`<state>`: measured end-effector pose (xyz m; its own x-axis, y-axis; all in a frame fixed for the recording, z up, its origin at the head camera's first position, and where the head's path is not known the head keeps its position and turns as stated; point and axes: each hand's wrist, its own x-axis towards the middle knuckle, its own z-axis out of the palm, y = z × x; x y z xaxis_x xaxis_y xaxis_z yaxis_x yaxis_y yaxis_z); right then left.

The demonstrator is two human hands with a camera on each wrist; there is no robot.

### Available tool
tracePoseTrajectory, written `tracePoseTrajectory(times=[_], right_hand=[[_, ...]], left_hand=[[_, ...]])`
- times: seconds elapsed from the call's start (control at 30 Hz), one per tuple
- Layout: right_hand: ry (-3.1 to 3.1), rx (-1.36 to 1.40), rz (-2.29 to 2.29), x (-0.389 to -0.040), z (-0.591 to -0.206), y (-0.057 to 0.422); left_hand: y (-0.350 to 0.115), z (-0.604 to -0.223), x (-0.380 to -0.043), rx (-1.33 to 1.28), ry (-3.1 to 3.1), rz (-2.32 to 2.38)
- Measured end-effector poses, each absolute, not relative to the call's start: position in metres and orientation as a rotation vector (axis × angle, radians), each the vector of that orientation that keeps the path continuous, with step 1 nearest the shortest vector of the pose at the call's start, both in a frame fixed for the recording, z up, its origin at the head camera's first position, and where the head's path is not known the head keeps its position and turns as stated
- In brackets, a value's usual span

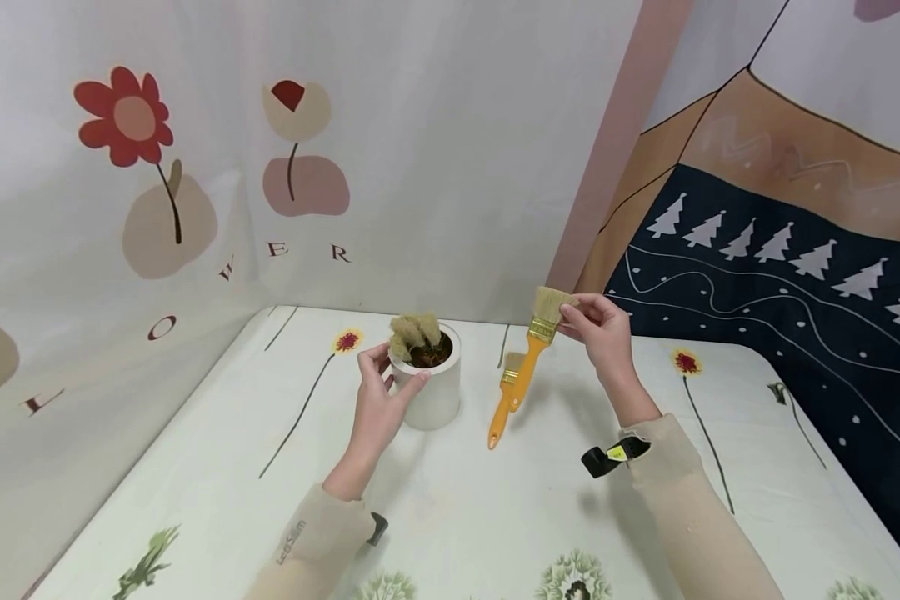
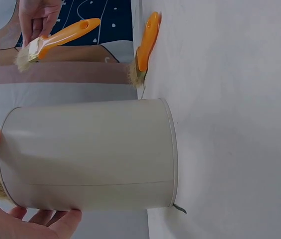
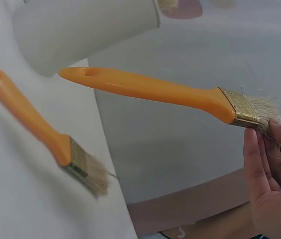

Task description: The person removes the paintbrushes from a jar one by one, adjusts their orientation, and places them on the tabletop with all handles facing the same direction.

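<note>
In the head view my left hand [image 1: 378, 396] grips the rim and side of a white cylindrical container [image 1: 435, 404], which stands upright on the table. Beige brush bristles [image 1: 414, 332] poke out of its top; what lies deeper inside looks brown and is hard to make out. My right hand [image 1: 606, 333] pinches a paintbrush [image 1: 534, 354] by its bristles, the orange handle hanging down. That brush is up off the table, as the right wrist view shows with its gold ferrule [image 3: 239, 107]. A second, orange-handled paintbrush [image 1: 498, 421] lies on the table between the container and my right hand.
A white tablecloth [image 1: 450, 508] printed with flowers covers the table. Behind it hangs a pale curtain [image 1: 450, 167] with flower prints and letters. At the right is a dark blue cloth [image 1: 780, 292] with white trees.
</note>
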<state>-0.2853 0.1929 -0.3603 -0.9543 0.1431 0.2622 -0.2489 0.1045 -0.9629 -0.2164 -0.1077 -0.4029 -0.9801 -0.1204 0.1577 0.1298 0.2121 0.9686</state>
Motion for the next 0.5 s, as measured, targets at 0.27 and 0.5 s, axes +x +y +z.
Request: tracePoseTrajectory(times=[0.27, 0.5], right_hand=[[-2.121, 0.038, 1.954, -0.291, -0.374, 0.201], [-2.155, -0.052, 1.978, -0.292, -0.384, 0.206]], left_hand=[[-0.109, -0.402, -0.216, -0.03, -2.292, -1.857], [-0.109, -0.403, -0.215, -0.036, -2.298, -1.851]])
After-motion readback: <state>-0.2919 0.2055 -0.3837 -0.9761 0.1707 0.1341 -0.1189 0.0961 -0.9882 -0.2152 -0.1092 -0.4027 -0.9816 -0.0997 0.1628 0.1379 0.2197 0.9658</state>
